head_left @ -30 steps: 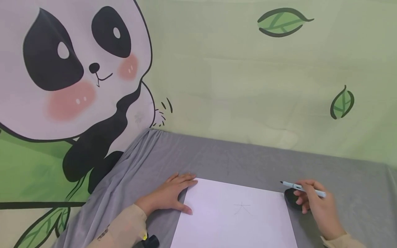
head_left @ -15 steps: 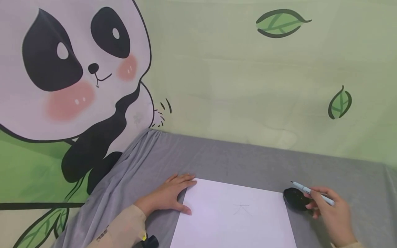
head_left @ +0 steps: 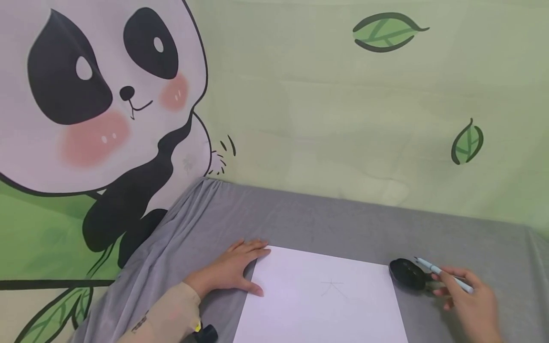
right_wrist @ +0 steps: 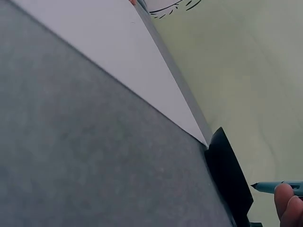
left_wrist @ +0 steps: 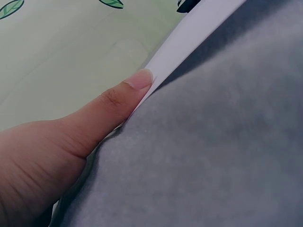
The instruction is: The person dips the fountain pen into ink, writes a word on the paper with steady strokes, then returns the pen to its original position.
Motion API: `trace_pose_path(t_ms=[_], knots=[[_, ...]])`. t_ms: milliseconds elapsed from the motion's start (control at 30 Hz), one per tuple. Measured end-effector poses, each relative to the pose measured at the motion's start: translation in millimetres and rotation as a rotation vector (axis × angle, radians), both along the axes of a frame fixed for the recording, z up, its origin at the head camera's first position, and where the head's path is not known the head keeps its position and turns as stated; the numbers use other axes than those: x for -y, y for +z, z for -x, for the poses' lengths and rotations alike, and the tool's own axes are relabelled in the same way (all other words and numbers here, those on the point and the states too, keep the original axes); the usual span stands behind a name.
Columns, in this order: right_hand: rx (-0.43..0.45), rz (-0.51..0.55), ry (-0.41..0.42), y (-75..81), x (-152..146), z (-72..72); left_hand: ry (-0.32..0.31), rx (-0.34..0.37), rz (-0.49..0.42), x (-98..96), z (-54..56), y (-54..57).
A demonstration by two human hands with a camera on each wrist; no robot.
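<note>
A white sheet of paper (head_left: 300, 305) lies on the grey cloth, with a small character in thin strokes (head_left: 332, 288) near its upper middle. My left hand (head_left: 233, 267) rests at the sheet's top left corner, fingers spread; in the left wrist view the thumb (left_wrist: 139, 79) presses on its edge. Right of the sheet, my right hand (head_left: 473, 297) holds a light blue pen (head_left: 442, 273) between thumb and fingers, its dark tip pointing up and left. Beside that tip sits a glossy black rounded object (head_left: 407, 275) with a narrow stem towards the hand, touching the sheet's corner (right_wrist: 201, 137).
Grey cloth (head_left: 309, 212) covers the table and bunches into folds at the left. Behind it hangs a pale green backdrop (head_left: 300, 119) with a panda and leaves. A small dark item (head_left: 207, 334) with a yellow bit lies by the left sleeve.
My right hand has moved right and slightly towards me with the pen, uncovering more of the black object. The left hand and the sheet stay in place.
</note>
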State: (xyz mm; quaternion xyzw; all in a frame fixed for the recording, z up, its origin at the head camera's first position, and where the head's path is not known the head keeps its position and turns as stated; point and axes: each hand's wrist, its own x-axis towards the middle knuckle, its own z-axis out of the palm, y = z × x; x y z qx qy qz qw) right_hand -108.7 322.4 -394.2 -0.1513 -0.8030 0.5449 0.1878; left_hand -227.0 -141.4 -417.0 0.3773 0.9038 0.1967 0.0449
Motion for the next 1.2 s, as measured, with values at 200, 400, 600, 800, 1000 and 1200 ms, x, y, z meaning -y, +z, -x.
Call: trace_pose_path(t_ms=[200, 400, 600, 800, 1000, 1200], knots=[[0.018, -0.013, -0.027, -5.6, -3, -2.9, 0.012, 0.030, 0.004, 0.9, 1.3, 0.2], [0.124, -0.092, -0.094, -8.0, -5, -6.0, 0.018, 0.038, 0.007, 0.5, 1.1, 0.9], [0.202, -0.124, -0.157, -10.2, -6, -5.7, 0.015, 0.037, 0.004, 1.0, 1.3, 0.9], [0.305, -0.160, -0.205, -13.5, -6, -1.0, 0.011, 0.020, 0.005, 1.5, 0.3, 0.3], [0.309, -0.167, -0.177, -15.3, -8, -2.7, 0.014, 0.020, 0.011, 1.0, 0.2, 1.3], [0.314, -0.145, -0.164, -15.1, -9, -4.0, 0.014, 0.026, 0.009, 0.7, 0.5, 0.8]])
